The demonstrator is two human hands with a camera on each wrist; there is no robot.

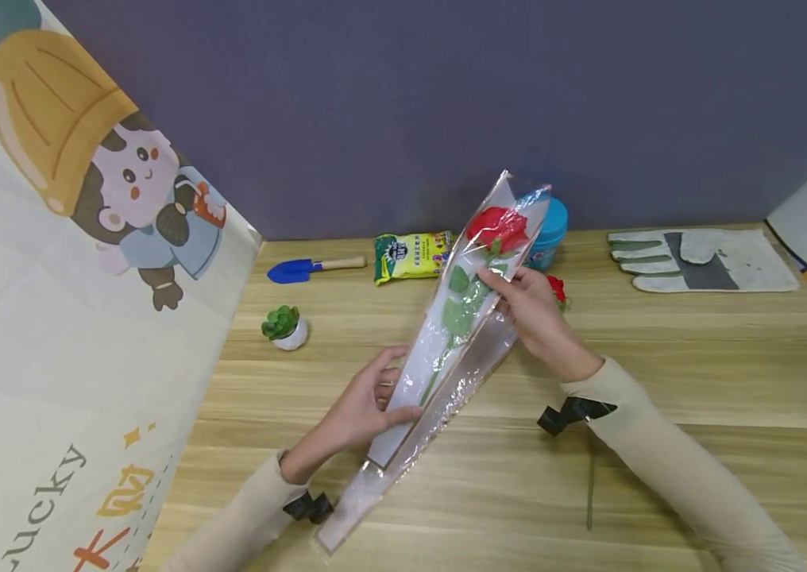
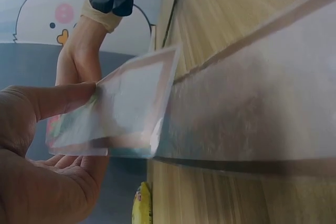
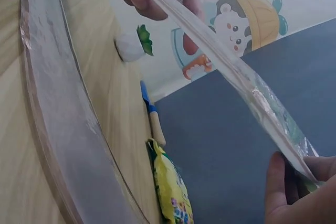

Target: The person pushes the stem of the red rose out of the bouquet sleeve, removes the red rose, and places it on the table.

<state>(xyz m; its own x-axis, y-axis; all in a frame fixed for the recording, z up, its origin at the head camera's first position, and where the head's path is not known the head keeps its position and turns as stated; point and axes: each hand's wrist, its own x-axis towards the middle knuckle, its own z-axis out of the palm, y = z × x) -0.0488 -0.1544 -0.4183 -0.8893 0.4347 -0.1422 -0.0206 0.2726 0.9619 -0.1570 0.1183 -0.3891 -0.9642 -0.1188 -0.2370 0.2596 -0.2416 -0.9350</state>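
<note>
A red rose (image 1: 498, 228) with green leaves sits inside a long clear plastic sleeve (image 1: 439, 357) that lies slanted over the wooden table (image 1: 696, 381). My left hand (image 1: 368, 405) pinches the sleeve's lower part, thumb on top. Its thumb (image 2: 58, 100) presses the sleeve's edge (image 2: 131, 108) in the left wrist view. My right hand (image 1: 528, 306) grips the sleeve's upper part beside the leaves. In the right wrist view its fingers (image 3: 294, 192) pinch the clear film (image 3: 226, 72).
A blue trowel (image 1: 306, 268), a yellow bag (image 1: 412, 256), a small potted succulent (image 1: 283, 327), a blue tub (image 1: 550, 230), another red flower (image 1: 557, 290) and work gloves (image 1: 696, 260) lie on the table. A loose green stem (image 1: 591, 492) lies near the front. A cartoon-printed screen (image 1: 75, 318) stands on the left.
</note>
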